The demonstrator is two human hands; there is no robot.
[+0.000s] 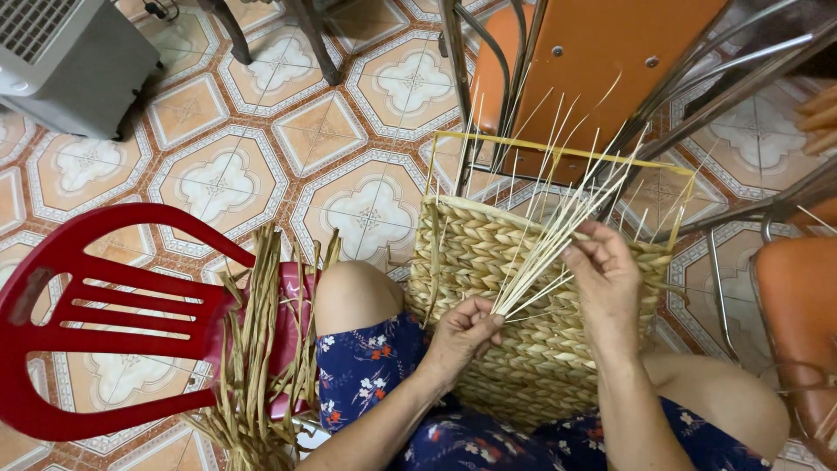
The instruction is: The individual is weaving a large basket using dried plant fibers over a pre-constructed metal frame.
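Note:
A half-woven straw basket (488, 253) on a yellow wire frame (558, 150) rests against my lap. My left hand (462, 336) is closed on the lower ends of a bundle of thin pale reeds (558, 227) that fan up across the basket. Higher up the bundle, my right hand (606, 275) pinches some of the same reeds between thumb and fingers. Both hands lie over the woven face of the basket.
A red plastic chair (87, 314) lies at the left with a bunch of dried flat straw (257, 349) draped over its seat. Orange metal-framed chairs stand behind the basket (602, 52) and at the right (798, 323). A grey appliance (70, 61) sits on the patterned tile floor.

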